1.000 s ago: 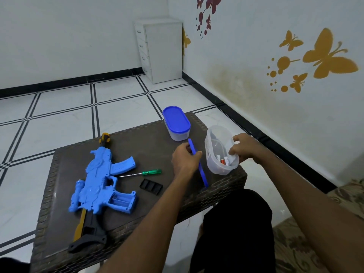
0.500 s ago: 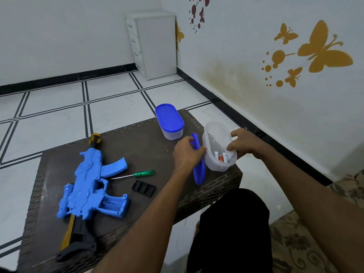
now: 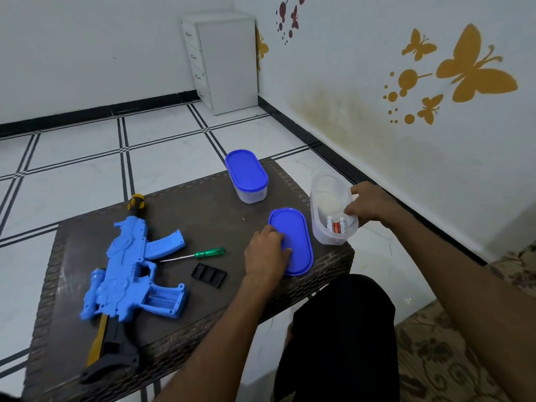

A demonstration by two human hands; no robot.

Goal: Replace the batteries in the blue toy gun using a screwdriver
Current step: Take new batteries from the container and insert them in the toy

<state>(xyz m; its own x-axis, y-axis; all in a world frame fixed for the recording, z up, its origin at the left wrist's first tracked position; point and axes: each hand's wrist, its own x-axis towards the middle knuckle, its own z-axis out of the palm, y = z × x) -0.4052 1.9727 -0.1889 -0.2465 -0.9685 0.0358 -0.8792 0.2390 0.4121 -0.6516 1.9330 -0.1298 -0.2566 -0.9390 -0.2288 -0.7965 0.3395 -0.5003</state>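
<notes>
On the woven brown table [image 3: 87,358], the moulded plastic blue toy gun [image 3: 127,274] lies lengthwise, muzzle pointing away, battery bay open. Beside it lie the green-handled screwdriver [image 3: 193,255] and ribbed black cover [image 3: 208,275]. The left hand [image 3: 266,255] presses flat on the oval blue lid [image 3: 294,240]. The right hand [image 3: 368,206] pinches the clear tub [image 3: 324,227] rim; batteries [image 3: 336,226] lie inside.

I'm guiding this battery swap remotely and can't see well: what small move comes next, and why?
Probably reach the right hand into the open clear container and lift out a battery. Its blue lid lies flat on the table under the left hand, the batteries are exposed, and the toy gun lies with its battery bay open, the black cover off beside it.
</notes>
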